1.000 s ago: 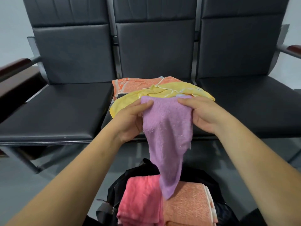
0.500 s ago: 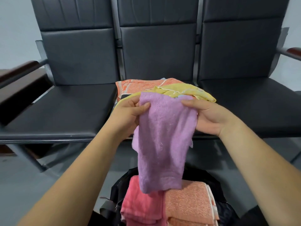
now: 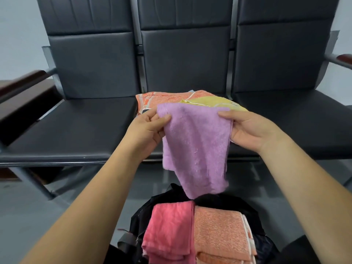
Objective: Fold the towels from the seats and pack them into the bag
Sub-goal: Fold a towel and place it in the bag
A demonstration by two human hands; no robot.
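Purple towel point(image 3: 196, 145) — pinched by both hands.

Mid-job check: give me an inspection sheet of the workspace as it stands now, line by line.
Surface: three black padded seats in a row; towels lie on the middle one only.
Job's things: purple towel held up above the black bag; orange patterned towel and yellow towel lie loose on the middle seat; folded pink towel and folded orange towel sit side by side in the bag.
Clutter: nothing seen.
Grippers: left hand pinches the purple towel's upper left corner; right hand holds its upper right edge.
Cables: nothing seen.
Surroundings: wooden armrest, grey floor, pale wall.
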